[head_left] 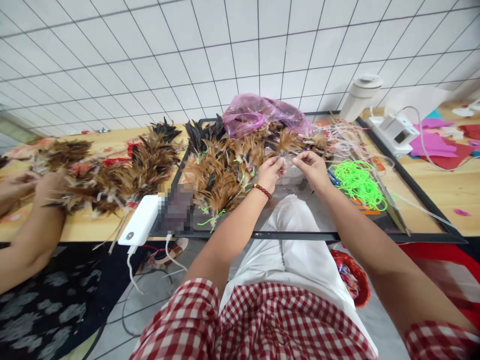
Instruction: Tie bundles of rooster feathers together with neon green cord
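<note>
Over the black-edged tray (292, 235), near the purple bag (268, 112): feather bunch (285, 141). Seems pinched at pale base by left hand (270, 172); for right hand (314, 171), bent close by, can't tell grip. Probably light, soft, easily crushed; best held by base.

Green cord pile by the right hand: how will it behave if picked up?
Likely floppy: the green cord pile lies in loose curves and loops. Probably light for its bulk, as the strands look thin with gaps between them. Overlapping loops suggest it may come up as a tangle, and could snag the blue object at its edge.
</note>
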Motion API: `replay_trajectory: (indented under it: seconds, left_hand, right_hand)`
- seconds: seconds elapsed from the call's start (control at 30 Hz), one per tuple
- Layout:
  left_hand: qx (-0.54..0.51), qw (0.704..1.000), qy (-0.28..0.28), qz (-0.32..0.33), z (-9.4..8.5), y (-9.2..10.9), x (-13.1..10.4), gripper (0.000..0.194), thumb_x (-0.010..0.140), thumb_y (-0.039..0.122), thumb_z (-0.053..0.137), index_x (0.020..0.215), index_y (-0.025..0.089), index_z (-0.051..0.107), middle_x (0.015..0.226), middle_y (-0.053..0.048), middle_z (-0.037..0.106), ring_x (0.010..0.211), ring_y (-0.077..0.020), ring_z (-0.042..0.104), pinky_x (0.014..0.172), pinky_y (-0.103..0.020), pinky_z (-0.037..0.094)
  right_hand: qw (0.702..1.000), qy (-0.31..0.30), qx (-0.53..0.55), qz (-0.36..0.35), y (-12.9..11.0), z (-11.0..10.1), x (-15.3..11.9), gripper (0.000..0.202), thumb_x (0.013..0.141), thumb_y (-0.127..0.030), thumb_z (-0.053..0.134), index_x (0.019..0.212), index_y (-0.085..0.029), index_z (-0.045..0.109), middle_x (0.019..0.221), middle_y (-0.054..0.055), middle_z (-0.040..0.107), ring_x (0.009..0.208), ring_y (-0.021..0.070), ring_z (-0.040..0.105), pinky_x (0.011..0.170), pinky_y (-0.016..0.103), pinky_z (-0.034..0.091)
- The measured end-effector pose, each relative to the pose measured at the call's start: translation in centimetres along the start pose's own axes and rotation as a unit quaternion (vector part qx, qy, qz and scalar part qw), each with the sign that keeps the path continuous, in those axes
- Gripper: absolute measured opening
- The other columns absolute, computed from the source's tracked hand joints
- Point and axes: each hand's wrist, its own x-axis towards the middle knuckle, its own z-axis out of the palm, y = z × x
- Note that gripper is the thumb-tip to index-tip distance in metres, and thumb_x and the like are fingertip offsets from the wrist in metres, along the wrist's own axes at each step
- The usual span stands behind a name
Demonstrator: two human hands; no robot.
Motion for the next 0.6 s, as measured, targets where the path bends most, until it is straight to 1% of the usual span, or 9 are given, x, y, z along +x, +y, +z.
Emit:
replay_trajectory:
  seconds: [0.1,0.17,0.23,0.3,0.4,0.47,0.53,0.6]
  left_hand:
    - [-0.007,1.0,0.016,-0.006,0.1,-0.2,-0.1,0.02,0.075,0.018,0.086,0.079,0.015,0.067,0.068,0.005,0.063,0.061,-0.0057,0.057,0.07,-0.023,0.047]
    - [0.003,1.0,0.014,-0.016,0.2,-0.5,-0.1,0.021,0.073,0.02,0.088,0.075,0.015,0.068,0.067,0.004,0.064,0.062,-0.0064,0.057,0.072,-0.024,0.047]
    - [0.016,1.0,0.003,-0.017,0.3,-0.7,0.0,0.02,0.072,0.018,0.088,0.074,0.015,0.068,0.067,0.004,0.064,0.062,-0.0068,0.057,0.072,-0.025,0.047]
    - [0.024,1.0,-0.012,-0.016,0.2,-0.7,0.0,0.019,0.074,0.017,0.087,0.075,0.015,0.068,0.066,0.004,0.063,0.062,-0.0063,0.056,0.071,-0.024,0.046]
    - [0.035,0.998,-0.049,-0.026,-0.1,-0.4,0.0,0.018,0.078,0.016,0.083,0.076,0.015,0.065,0.064,0.004,0.063,0.061,-0.0068,0.057,0.07,-0.023,0.047]
    - [0.034,0.997,-0.062,-0.03,-0.3,-0.2,0.1,0.017,0.08,0.011,0.08,0.08,0.016,0.063,0.065,0.004,0.064,0.06,-0.0072,0.06,0.069,-0.023,0.049]
    - [0.032,0.998,-0.056,-0.022,-0.4,-0.2,0.2,0.021,0.078,0.006,0.079,0.086,0.016,0.062,0.067,0.004,0.067,0.06,-0.008,0.062,0.069,-0.024,0.05]
    - [0.034,0.998,-0.048,-0.011,-0.4,-0.4,0.3,0.026,0.076,0.005,0.08,0.087,0.017,0.059,0.068,0.004,0.068,0.06,-0.0092,0.064,0.068,-0.025,0.052]
  right_hand:
    - [0.997,-0.066,-0.047,0.009,0.4,0.1,-0.5,0.051,0.059,-0.064,0.092,0.076,-0.022,0.069,0.071,0.0,0.067,0.063,0.0136,0.056,0.062,0.029,0.046]
    - [0.995,-0.084,-0.057,0.023,0.8,0.1,-0.7,0.05,0.058,-0.062,0.093,0.077,-0.022,0.07,0.072,0.001,0.07,0.064,0.0157,0.061,0.063,0.031,0.048]
    - [0.994,-0.088,-0.059,0.017,1.1,0.0,-0.6,0.049,0.058,-0.062,0.093,0.073,-0.022,0.07,0.07,0.001,0.07,0.065,0.0164,0.062,0.064,0.032,0.049]
    - [0.994,-0.088,-0.063,-0.001,1.2,-0.1,-0.5,0.047,0.061,-0.063,0.092,0.07,-0.022,0.069,0.069,0.0,0.069,0.065,0.0157,0.06,0.066,0.032,0.05]
    - [0.995,-0.085,-0.056,-0.009,1.1,-0.1,-0.4,0.047,0.067,-0.065,0.088,0.07,-0.022,0.068,0.068,0.0,0.067,0.064,0.0145,0.058,0.066,0.032,0.049]
    - [0.996,-0.075,-0.039,-0.005,1.1,-0.1,-0.2,0.048,0.068,-0.065,0.086,0.071,-0.022,0.067,0.069,0.0,0.066,0.065,0.0144,0.057,0.067,0.031,0.049]
    - [0.998,-0.058,-0.026,-0.007,1.2,-0.2,0.0,0.048,0.067,-0.065,0.087,0.072,-0.021,0.067,0.07,0.0,0.066,0.066,0.0142,0.057,0.067,0.031,0.048]
    - [0.999,-0.044,-0.022,-0.015,1.2,-0.2,0.2,0.047,0.067,-0.064,0.088,0.073,-0.022,0.068,0.07,0.0,0.065,0.065,0.0137,0.056,0.066,0.03,0.047]
